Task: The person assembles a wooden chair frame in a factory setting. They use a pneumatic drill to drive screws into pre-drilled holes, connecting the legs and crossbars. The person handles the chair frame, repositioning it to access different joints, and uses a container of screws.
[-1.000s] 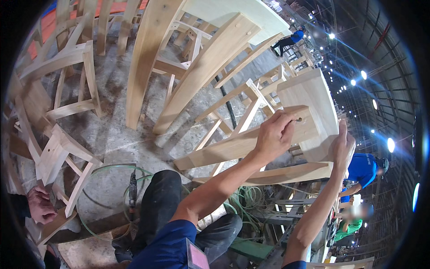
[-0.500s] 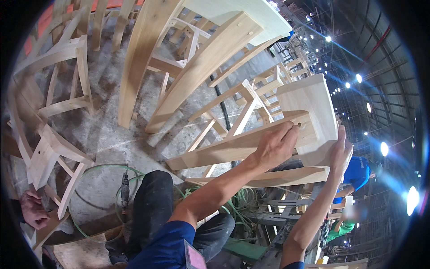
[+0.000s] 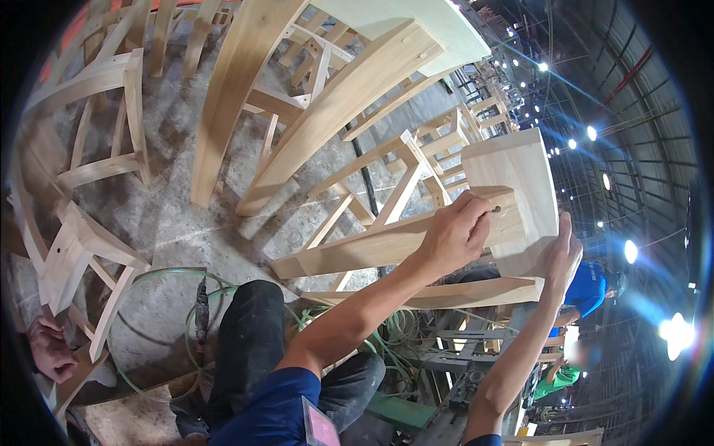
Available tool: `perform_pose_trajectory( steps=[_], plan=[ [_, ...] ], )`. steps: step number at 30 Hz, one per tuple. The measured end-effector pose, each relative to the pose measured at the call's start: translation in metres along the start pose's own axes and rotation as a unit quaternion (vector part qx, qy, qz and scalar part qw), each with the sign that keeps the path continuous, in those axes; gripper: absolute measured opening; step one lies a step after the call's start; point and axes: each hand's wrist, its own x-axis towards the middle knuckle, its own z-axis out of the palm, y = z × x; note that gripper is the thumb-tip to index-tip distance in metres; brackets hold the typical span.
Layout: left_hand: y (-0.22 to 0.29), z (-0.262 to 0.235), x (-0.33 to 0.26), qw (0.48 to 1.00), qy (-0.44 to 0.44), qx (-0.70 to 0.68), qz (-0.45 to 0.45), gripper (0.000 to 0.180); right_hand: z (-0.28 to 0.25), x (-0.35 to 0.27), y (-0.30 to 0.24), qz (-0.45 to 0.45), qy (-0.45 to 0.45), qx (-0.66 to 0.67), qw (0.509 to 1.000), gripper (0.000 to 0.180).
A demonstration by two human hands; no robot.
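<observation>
My left hand [image 3: 461, 229] is closed in a pinch near the upper end of a pale wooden leg [image 3: 357, 247]. A small dark brassy piece [image 3: 497, 209], perhaps a screw, shows at its fingertips against the leg; the grip hides most of it. That leg meets a flat pale wooden panel [image 3: 513, 160] standing on edge. My right hand [image 3: 561, 256] grips the panel's right edge, fingers along the rim. Below, a second wooden leg [image 3: 446, 294] runs out from the same panel.
A larger stool-like piece with a pale top [image 3: 431, 26] stands ahead. Wooden frames [image 3: 97, 245] are at left, near another person's hand [image 3: 52, 348]. An air tool [image 3: 201, 312] with a green hose [image 3: 160, 271] lies by my knee. A person in blue [image 3: 587, 288] is at right.
The whole view has shifted slightly. My left hand's fingers have changed position, and the small brassy piece shows more plainly. My right hand keeps its hold on the panel.
</observation>
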Motion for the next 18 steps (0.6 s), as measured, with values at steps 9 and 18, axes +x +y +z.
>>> perform_pose_trajectory(
  steps=[9,18],
  plan=[
    [-0.002,0.002,0.0,0.996,-0.011,0.046,0.069,0.017,0.0,0.001,0.003,0.016,0.001,-0.008,1.0,0.083],
    [-0.013,0.004,-0.004,0.996,0.031,0.031,0.073,0.015,0.001,-0.002,-0.006,0.025,-0.018,-0.027,0.999,0.076]
  ],
)
